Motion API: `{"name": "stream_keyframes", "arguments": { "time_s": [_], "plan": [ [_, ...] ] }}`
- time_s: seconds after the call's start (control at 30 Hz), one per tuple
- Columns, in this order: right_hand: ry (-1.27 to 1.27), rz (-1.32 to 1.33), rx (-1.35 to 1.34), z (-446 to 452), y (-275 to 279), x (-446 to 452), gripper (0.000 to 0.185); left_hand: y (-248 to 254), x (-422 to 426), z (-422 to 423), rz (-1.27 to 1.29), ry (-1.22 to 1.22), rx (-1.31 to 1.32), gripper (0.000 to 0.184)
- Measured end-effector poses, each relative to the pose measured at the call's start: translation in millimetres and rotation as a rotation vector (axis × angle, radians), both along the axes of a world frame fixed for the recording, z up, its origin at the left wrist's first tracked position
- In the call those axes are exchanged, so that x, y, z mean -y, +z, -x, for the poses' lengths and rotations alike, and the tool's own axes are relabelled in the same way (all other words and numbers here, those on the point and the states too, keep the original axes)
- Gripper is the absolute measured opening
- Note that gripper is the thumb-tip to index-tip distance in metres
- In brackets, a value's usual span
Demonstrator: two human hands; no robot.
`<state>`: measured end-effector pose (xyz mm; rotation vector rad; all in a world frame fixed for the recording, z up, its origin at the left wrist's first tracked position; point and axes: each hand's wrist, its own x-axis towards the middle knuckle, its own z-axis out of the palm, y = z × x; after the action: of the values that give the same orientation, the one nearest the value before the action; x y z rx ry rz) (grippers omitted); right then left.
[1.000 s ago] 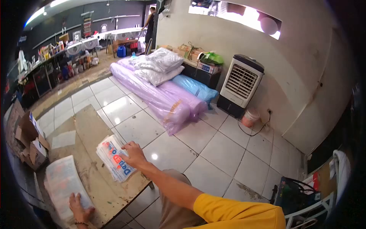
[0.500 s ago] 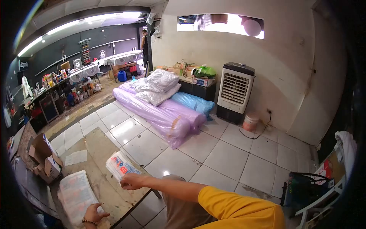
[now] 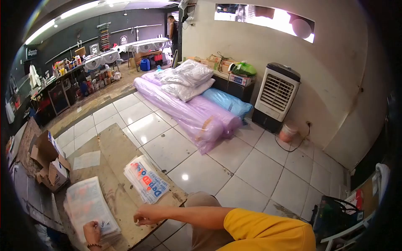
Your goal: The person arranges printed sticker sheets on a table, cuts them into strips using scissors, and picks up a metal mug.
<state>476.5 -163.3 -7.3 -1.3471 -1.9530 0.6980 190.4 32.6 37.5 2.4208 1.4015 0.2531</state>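
Observation:
A stack of thin, translucent sheets (image 3: 86, 201) lies on the worn board table (image 3: 111, 154). At its near edge, my left hand (image 3: 92, 234), with a beaded bracelet on the wrist, pinches a turned-up sheet corner showing blue print. To the right is a smaller pile of printed sheets (image 3: 146, 180), lettered in red and blue, slightly fanned out. Just below this pile, my right hand (image 3: 148, 214) hovers over the table's near side with curled fingers, apart from the printed sheets. Whether anything is between those fingers is too small to see.
A loose pale paper (image 3: 87, 160) and an open cardboard box (image 3: 52, 167) are at the table's left. Purple plastic-wrapped rolls (image 3: 180, 108) lie on the tiled floor beyond, near an air cooler (image 3: 276, 96). A person (image 3: 172, 31) stands at the far back.
My left hand has gone from spread fingers to pinching a sheet corner. My right hand has come off the printed pile toward me. The camera view has shifted slightly.

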Motion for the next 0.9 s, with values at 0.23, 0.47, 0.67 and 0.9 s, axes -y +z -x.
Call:
{"name": "stream_keyframes", "arguments": {
  "time_s": [0.23, 0.47, 0.67, 0.9],
  "plan": [
    [0.001, -0.037, 0.019, 3, -30, -25, 0.016, -41, 0, 13, -0.235, -0.194, 0.021, 0.057],
    [-0.032, -0.138, -0.064, -7, -29, -28, 0.015, -22, -6, 34, 0.052, -0.264, 0.093, 0.04],
    [-0.018, -0.087, 0.063, -2, -2, -20, 0.014, -7, 7, 19, 0.011, -0.025, 0.176, 0.017],
    [-0.035, -0.046, 0.051, 1, 1, -22, 0.013, 19, 4, 21, -0.552, 0.393, 0.402, 0.008]
  ]
}}
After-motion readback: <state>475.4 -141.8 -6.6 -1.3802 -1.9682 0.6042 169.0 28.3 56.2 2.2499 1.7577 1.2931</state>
